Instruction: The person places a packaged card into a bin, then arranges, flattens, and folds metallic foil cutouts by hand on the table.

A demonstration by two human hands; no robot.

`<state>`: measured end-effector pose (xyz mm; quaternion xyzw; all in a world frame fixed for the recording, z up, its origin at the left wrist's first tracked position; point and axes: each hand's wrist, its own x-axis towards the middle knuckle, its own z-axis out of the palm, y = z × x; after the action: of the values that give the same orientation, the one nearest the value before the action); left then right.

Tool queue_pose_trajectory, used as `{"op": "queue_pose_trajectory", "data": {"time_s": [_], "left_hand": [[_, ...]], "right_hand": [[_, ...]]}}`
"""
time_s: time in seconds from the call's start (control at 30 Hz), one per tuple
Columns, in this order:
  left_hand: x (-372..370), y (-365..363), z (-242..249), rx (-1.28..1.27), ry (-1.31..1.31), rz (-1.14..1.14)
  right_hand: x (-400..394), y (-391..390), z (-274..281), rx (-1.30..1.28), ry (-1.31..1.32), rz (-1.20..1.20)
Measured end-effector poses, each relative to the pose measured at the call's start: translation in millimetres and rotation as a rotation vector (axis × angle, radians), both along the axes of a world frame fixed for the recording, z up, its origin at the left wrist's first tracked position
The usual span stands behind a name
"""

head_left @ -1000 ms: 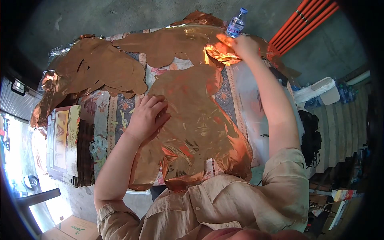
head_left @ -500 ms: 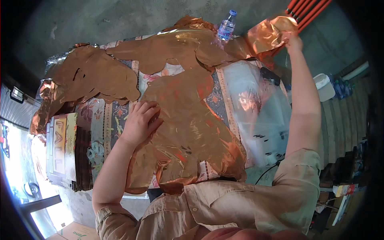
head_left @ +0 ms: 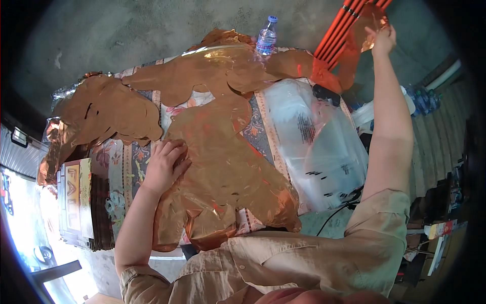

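Note:
A large flat copper-coloured foil balloon [head_left: 223, 152], uninflated and wrinkled, lies on the table in front of me. My left hand [head_left: 164, 164] rests on its left edge, fingers loosely bent and thumb apart. At the far right, my arm is stretched out and my right hand [head_left: 383, 40] pinches the end of a shiny copper foil piece [head_left: 367, 23]. That piece hangs beyond the table's far corner, over orange-red poles [head_left: 341, 30], and looks reddish and see-through lower down. More flat foil balloons lie in stacks at the left [head_left: 111, 109] and along the far side [head_left: 202, 66].
A water bottle [head_left: 267, 36] stands at the table's far edge. Clear plastic bags [head_left: 314, 147] cover the right side, with a dark object [head_left: 326, 95] at their far end. Printed flat packages [head_left: 76, 202] are stacked at the left. A black cable [head_left: 334, 218] runs near my right side.
My right hand has moved outward and farther away with the foil, which now hangs off the poles' side. The left hand stays on the balloon; the whole view has shifted slightly.

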<state>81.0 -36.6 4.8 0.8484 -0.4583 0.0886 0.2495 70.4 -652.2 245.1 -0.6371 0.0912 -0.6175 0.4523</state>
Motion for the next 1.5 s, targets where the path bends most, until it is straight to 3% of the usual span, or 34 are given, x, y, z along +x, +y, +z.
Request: {"op": "queue_pose_trajectory", "data": {"time_s": [0.07,0.1,0.2,0.27,0.33,0.4,0.43,0.5,0.6,0.67,0.73,0.77,0.8,0.87,1.0,1.03,1.07,1.13,1.17,1.23,1.27,1.33,1.4,1.43,1.5], "left_hand": [[0.4,-0.2,1.1,0.011,-0.001,0.002],[-0.2,-0.8,1.4,0.015,-0.003,0.001],[-1.7,-1.4,2.4,0.01,0.01,0.009],[-1.4,-0.1,1.5,0.009,0.015,0.005],[-1.8,-2.0,1.3,-0.003,0.015,0.001],[-2.1,-0.6,2.5,0.014,-0.017,0.0],[-1.9,0.3,1.9,0.012,-0.019,0.002],[-0.8,0.4,0.2,0.013,-0.021,-0.002],[-1.2,-0.1,-1.2,0.002,0.003,0.007],[-1.3,-0.3,-0.4,0.004,0.016,0.005],[-1.4,-1.5,-0.2,-0.002,0.029,0.007],[-1.0,-1.3,-0.1,-0.001,0.016,0.006],[-1.5,-1.3,-0.1,0.001,0.005,0.008],[-1.7,-2.8,0.7,0.003,0.009,0.004],[-1.8,-1.7,2.4,0.012,-0.014,-0.005],[-1.9,-2.3,1.6,0.01,-0.013,-0.011],[-1.1,-2.0,0.6,0.007,-0.003,-0.009],[-1.2,-1.3,-0.6,0.002,0.005,-0.007],[-1.2,-1.0,-1.5,0.013,-0.008,-0.004],[-0.3,-1.2,-0.3,0.023,-0.026,0.005],[-1.0,-1.8,0.6,0.021,-0.016,0.009],[-2.1,-1.1,0.8,0.023,-0.002,0.005],[-1.5,-1.1,-0.1,0.016,-0.01,0.001],[-0.8,-1.5,-0.7,0.013,-0.012,0.002],[0.1,-0.1,-2.4,-0.004,-0.005,-0.012]], "right_hand": [[-4.4,-0.6,20.7,-0.11,-0.229,-0.198],[-2.8,-8.0,36.2,-0.179,-0.262,-0.121],[-13.3,-3.2,57.1,-0.254,-0.107,-0.157],[-11.2,-1.5,51.1,-0.163,-0.145,-0.085],[-13.8,14.7,31.0,-0.116,0.167,-0.182],[-24.9,2.6,4.7,0.053,0.4,-0.125],[-29.9,-21.3,-14.3,0.051,0.397,-0.122],[-40.9,-70.2,-42.2,-0.626,0.676,-0.486],[-66.0,-51.0,-45.7,-0.71,0.73,-0.616],[-75.5,-44.7,-29.3,-0.578,0.793,-0.669],[-79.3,-49.8,-20.0,-0.545,0.336,-0.523],[-78.3,-32.2,-15.6,-0.388,0.28,-0.412],[-74.3,-39.7,-15.1,-0.388,0.281,-0.409],[-60.6,-55.9,-16.1,-0.555,0.471,-0.507],[-38.0,-36.0,3.9,-0.51,0.195,-0.401],[-36.3,-43.1,3.0,-0.657,0.427,-0.559],[-34.2,-51.3,-1.1,-0.595,0.631,-0.21],[-40.2,-6.7,-21.2,-0.266,1.109,0.097],[-37.6,-14.6,-31.2,-0.265,1.106,0.094],[-22.5,-46.6,-44.2,-0.396,0.78,-0.239],[-19.7,-65.2,-37.8,-0.394,0.781,-0.236],[-24.4,-95.8,-18.3,-0.276,0.474,-0.428],[-35.5,-87.2,15.0,0.005,0.014,-0.111],[-36.4,-70.3,29.3,-0.022,-0.108,-0.006],[-37.0,-30.3,46.0,-0.121,-0.011,0.066]]}}
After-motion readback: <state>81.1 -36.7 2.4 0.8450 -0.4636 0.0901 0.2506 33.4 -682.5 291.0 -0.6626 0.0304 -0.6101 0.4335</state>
